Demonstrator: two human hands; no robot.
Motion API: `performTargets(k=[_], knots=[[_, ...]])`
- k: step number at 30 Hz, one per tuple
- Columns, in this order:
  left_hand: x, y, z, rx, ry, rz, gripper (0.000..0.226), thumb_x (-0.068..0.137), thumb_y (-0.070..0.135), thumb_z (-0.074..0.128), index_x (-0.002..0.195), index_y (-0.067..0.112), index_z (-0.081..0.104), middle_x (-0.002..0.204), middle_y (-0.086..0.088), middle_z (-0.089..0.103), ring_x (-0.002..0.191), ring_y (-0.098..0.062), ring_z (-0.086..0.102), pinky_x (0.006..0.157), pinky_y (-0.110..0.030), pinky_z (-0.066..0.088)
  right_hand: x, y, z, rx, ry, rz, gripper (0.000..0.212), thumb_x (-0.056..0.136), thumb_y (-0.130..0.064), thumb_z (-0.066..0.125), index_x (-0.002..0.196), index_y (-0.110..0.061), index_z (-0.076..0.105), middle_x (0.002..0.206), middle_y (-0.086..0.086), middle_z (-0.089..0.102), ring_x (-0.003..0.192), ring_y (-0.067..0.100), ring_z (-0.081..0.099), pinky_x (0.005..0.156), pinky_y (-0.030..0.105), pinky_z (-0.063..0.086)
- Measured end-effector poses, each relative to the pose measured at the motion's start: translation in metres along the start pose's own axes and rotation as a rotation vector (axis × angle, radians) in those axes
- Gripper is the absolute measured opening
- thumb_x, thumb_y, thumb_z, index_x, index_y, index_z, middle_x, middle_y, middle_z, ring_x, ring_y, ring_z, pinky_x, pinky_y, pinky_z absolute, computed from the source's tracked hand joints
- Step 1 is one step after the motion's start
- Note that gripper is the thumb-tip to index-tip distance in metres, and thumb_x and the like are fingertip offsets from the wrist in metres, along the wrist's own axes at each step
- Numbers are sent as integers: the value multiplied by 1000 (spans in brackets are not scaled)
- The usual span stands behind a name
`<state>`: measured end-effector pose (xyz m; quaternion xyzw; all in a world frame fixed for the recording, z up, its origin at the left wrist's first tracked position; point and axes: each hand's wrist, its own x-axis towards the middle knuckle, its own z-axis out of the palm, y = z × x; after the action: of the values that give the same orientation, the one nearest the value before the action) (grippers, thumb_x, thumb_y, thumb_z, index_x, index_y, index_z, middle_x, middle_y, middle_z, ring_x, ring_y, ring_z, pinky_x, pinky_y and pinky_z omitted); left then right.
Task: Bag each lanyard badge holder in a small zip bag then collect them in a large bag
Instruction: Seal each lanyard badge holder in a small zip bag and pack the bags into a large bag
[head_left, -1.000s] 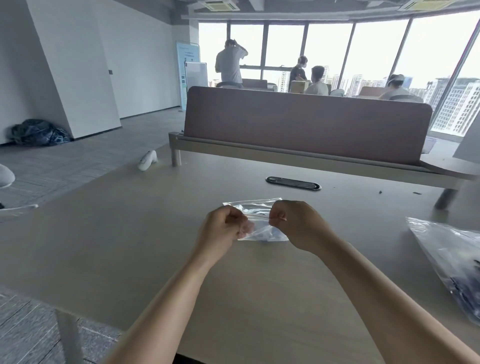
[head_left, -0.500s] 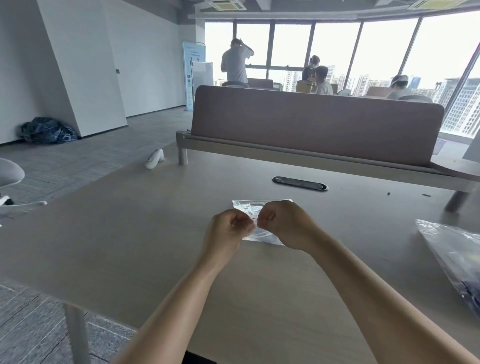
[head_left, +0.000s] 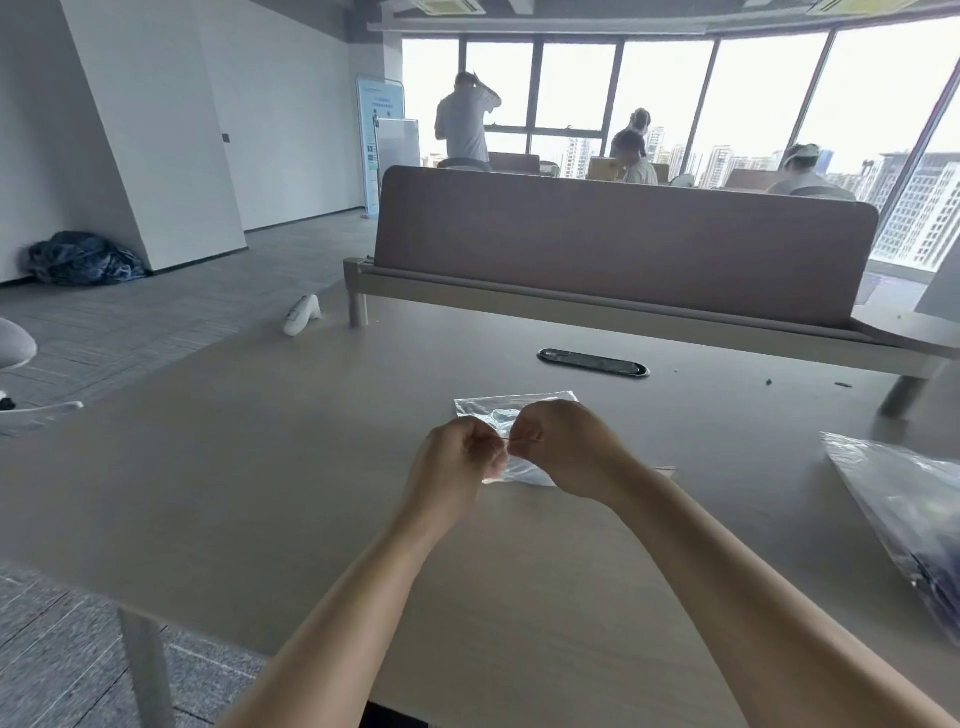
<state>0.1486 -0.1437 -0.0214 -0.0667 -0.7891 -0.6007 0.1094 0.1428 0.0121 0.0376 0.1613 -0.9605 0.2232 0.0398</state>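
No legible text; print on standing banner (head_left: 378, 140) by far wall too blurred to read.

The near half of the small zip bag (head_left: 498, 408) is hidden behind the 2 fists pinching it, the left grip (head_left: 457, 457) and the right grip (head_left: 566, 449). Their fingertips curl inward, out of sight. What lies inside the bag is a pale blur and cannot be told. The large bag (head_left: 904, 509) is cut off by the right edge, its dark contents smeared. The dark specks (head_left: 768, 382) on the tabletop (head_left: 260, 467) are too small to tell. A grey chair (head_left: 15, 345) is cut by the left edge.
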Motion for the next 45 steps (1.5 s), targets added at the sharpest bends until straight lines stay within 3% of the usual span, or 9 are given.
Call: performTargets(k=[7, 10, 16, 23, 27, 32, 39, 43, 45], knots=[[-2, 1, 3, 93, 18, 48, 12, 82, 24, 54, 72, 22, 60, 72, 5, 71, 74, -19, 69, 76, -43, 56, -2, 12, -5, 17, -10, 50, 16, 89, -25, 64, 76, -31, 60, 77, -15, 59, 80, 10, 56, 58, 20, 39], [0, 0, 3, 108, -28, 59, 6, 87, 24, 66, 82, 24, 63, 81, 11, 70, 76, -9, 64, 75, -34, 51, -3, 11, -5, -8, 8, 8, 12, 90, -25, 63, 80, -31, 62, 76, -15, 57, 80, 9, 53, 56, 17, 33], [2, 5, 1, 181, -59, 69, 9, 74, 25, 54, 77, 26, 63, 74, 3, 71, 78, -23, 69, 77, -47, 57, -5, 14, -5, 5, 9, 22, 10, 90, -27, 64, 81, -30, 62, 79, -14, 59, 81, 10, 55, 60, 22, 38], [8, 2, 0, 228, -45, 92, 21, 82, 10, 63, 74, 29, 66, 75, 12, 71, 70, -6, 63, 71, -30, 49, -17, 31, -16, -37, 31, 62, 9, 90, -26, 62, 82, -29, 64, 86, -8, 65, 82, 16, 58, 64, 27, 43], [8, 7, 7, 375, 8, 187, 17, 81, 20, 75, 94, 28, 69, 98, 15, 68, 93, -6, 62, 84, -26, 47, -18, 25, -17, -132, 34, 13, 9, 93, -27, 58, 90, -25, 66, 95, -2, 68, 90, 20, 59, 73, 31, 47], [9, 20, 15, 507, -46, 246, 13, 83, 21, 70, 72, 27, 68, 82, 7, 71, 81, -10, 63, 75, -28, 50, -19, 20, -14, -161, 32, -33, 15, 93, -25, 54, 93, -22, 68, 97, 0, 69, 93, 22, 61, 79, 35, 51], [11, 15, 10, 528, -16, 206, 22, 83, 16, 69, 68, 30, 61, 71, 11, 60, 78, -17, 62, 68, -28, 44, -22, 40, -19, -77, 40, 82, 10, 91, -32, 62, 81, -30, 61, 83, -9, 61, 81, 16, 55, 63, 27, 37], [8, 20, 13, 687, 34, 294, 5, 83, 20, 71, 87, 24, 72, 88, 9, 66, 98, -17, 57, 81, -27, 36, -23, 40, -17, -129, 47, 73, 9, 91, -31, 61, 89, -24, 68, 94, -3, 69, 90, 20, 60, 75, 31, 49], [7, 24, 16, 732, 37, 359, 16, 82, 24, 73, 98, 24, 73, 102, 7, 70, 108, -16, 55, 86, -23, 31, -22, 35, -16, -148, 59, 42, 12, 92, -29, 59, 91, -21, 69, 95, 0, 69, 91, 22, 61, 78, 34, 51]])
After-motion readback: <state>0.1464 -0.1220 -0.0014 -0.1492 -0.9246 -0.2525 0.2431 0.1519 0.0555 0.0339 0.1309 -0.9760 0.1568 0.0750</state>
